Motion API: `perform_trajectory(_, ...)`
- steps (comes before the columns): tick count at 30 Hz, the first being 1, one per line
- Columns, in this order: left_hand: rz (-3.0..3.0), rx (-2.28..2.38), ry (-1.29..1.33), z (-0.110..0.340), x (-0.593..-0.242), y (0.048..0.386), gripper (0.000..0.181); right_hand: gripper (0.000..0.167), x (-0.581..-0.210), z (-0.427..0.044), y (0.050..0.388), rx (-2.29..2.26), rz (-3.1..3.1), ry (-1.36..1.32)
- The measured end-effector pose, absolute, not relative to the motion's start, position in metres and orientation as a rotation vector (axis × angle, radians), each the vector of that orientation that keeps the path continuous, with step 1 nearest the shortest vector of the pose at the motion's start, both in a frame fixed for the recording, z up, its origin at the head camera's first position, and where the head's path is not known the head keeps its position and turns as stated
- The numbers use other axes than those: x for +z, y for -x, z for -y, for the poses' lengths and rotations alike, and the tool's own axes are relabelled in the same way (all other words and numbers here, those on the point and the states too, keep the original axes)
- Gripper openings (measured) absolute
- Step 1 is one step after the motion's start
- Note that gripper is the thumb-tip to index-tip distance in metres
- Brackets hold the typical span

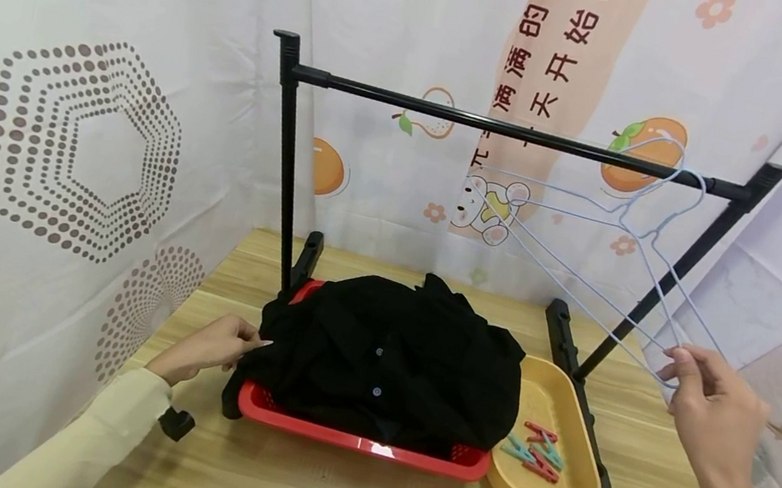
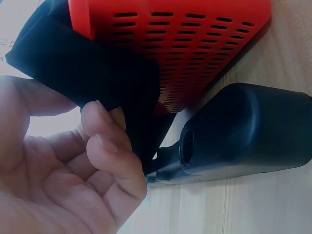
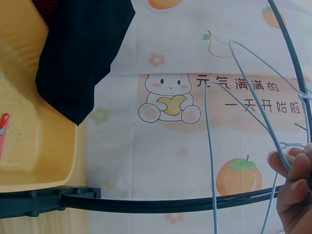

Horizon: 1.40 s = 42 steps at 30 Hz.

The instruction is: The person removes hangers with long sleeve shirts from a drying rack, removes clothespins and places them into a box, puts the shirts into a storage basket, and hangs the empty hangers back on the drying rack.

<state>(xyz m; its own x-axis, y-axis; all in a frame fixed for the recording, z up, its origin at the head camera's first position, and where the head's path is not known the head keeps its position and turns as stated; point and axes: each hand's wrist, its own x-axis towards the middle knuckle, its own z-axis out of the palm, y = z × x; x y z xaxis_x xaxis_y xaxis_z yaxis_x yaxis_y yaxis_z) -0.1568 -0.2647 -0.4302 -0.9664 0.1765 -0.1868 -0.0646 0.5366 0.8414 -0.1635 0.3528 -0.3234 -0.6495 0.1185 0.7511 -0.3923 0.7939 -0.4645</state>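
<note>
A black buttoned shirt (image 1: 375, 351) lies heaped in a red basket (image 1: 361, 444), its cloth spilling over the sides. At the basket's left edge my left hand (image 1: 221, 349) pinches a fold of the black cloth (image 2: 73, 68) between thumb and fingers. My right hand (image 1: 714, 419) is raised at the right and pinches the end of a thin light-blue wire hanger (image 3: 258, 107). A second blue hanger (image 3: 210, 146) appears beside the pinched one. In the head view the hanger hooks (image 1: 681, 171) overlap the right part of the rack's bar; whether both hang on it I cannot tell.
A black rack (image 1: 456, 114) stands over the basket, its feet (image 1: 560, 328) on the wooden table (image 1: 295, 483). Right of the basket is a yellow tray (image 1: 584, 425) with several red and teal clothespins (image 1: 541, 460). Printed curtains (image 1: 408, 27) surround the table.
</note>
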Motion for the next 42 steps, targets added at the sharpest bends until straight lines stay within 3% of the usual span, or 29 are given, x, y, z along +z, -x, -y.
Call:
perform_trajectory(8,-2.529,1.405,-0.076,0.265,-0.433,0.157,0.033,0.020,-0.322,-0.353,0.166,0.757,2.218,-0.166)
perform_trajectory(20,-2.523,1.418,-0.124,0.266,-0.433,0.156,0.040,0.019,-0.337,-0.353,0.168,0.822,2.288,-0.157)
perform_trajectory(33,-2.632,1.319,-0.107,0.263,-0.426,0.154,0.029,0.037,-0.363,-0.340,0.161,1.017,2.455,-0.121)
perform_trajectory(42,-2.706,1.275,-0.148,0.263,-0.427,0.153,0.033,0.032,-0.410,-0.307,0.165,0.937,2.790,-0.427)
